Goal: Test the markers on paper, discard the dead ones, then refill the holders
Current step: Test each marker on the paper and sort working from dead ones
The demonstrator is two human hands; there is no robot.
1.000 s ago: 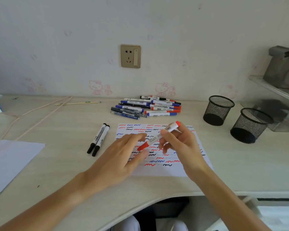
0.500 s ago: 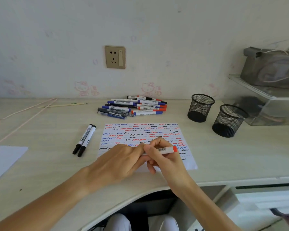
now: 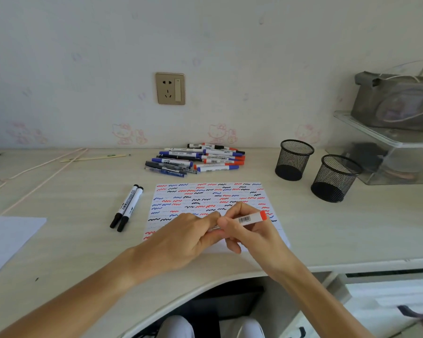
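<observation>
A white marker with a red end (image 3: 248,219) lies level over the test paper (image 3: 205,196), which is covered in red, blue and black squiggles. My right hand (image 3: 249,230) grips its barrel. My left hand (image 3: 183,237) pinches its left end, where the cap is hidden by my fingers. A pile of several red, blue and black markers (image 3: 195,159) lies behind the paper. Two black markers (image 3: 127,207) lie side by side left of the paper. Two black mesh holders (image 3: 294,159) (image 3: 334,178) stand upright at the right, nothing showing inside.
A blank white sheet (image 3: 5,240) lies at the left edge. A thin cord (image 3: 34,176) and a pale stick (image 3: 93,157) run across the back left. A clear shelf with a grey bag (image 3: 396,106) stands at the far right. The desk's front edge curves inward below my hands.
The marker was tilted in my right hand with its red cap showing near my left fingers. Both hands have since come together on it, and it lies level, the cap end inside my left fingers.
</observation>
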